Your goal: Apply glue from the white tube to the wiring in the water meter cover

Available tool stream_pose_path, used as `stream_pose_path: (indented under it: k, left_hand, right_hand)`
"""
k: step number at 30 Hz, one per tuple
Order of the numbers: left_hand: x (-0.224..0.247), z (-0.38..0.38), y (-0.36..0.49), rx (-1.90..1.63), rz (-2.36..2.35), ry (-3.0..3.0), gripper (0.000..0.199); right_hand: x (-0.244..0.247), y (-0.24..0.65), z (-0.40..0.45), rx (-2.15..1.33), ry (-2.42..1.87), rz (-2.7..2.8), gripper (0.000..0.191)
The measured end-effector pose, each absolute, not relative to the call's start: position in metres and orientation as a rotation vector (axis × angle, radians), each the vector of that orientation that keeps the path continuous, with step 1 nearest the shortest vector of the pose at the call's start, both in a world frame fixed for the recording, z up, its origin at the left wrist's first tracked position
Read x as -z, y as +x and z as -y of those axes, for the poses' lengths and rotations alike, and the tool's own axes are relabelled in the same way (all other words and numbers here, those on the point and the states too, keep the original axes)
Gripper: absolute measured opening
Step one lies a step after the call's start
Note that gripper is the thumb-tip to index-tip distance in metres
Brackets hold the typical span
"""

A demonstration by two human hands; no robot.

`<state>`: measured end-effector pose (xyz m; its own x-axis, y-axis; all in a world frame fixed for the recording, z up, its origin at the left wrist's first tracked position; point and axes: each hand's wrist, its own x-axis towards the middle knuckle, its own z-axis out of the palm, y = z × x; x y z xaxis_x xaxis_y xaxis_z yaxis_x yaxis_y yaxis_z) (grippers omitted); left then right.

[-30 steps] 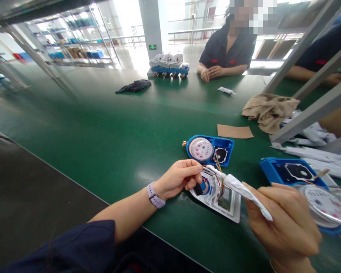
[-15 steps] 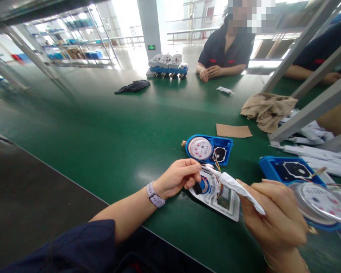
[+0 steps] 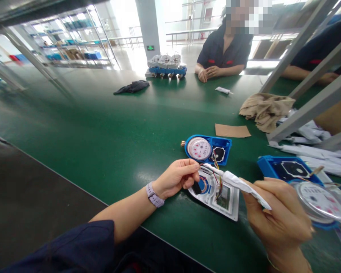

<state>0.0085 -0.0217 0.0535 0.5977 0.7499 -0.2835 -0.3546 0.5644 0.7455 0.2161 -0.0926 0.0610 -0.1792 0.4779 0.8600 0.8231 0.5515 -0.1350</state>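
Observation:
My right hand [image 3: 281, 216] is closed around a crumpled white squeeze tube [image 3: 238, 181], its nozzle pointing left towards the fingers of my other hand. White paste shows at the nozzle tip. My left hand [image 3: 176, 178] pinches what looks like a thin dark wire by the nozzle; its end is hidden by the fingers. Under both lies a grey-white meter cover [image 3: 233, 208], inside up, with a copper coil and a window. Coloured wires [image 3: 216, 161] run from it to a blue water meter [image 3: 199, 148] with a round dial, just behind.
A second blue meter [image 3: 319, 199] lies at right, partly behind my right hand. Beyond are a cardboard piece [image 3: 233, 131], a beige cloth [image 3: 265, 108], several white tubes [image 3: 312, 149], a dark cloth [image 3: 133, 87] and stacked meters [image 3: 167, 68]. A co-worker [image 3: 223, 53] sits opposite. Metal posts [image 3: 307, 102] slant at right.
The tube and my right hand have shifted slightly right, and the nozzle has drawn back a little from my left fingers. My left hand keeps its pinch. The view has moved slightly.

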Motion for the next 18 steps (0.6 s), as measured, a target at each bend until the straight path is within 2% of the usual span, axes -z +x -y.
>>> stream_pose_path:
  k: [18]
  left_hand:
    - [-0.058,0.022,0.009,-0.707,-0.664,0.694,0.033]
  right_hand:
    - [-0.060,0.227,0.092,0.419,-1.090,1.881,0.022]
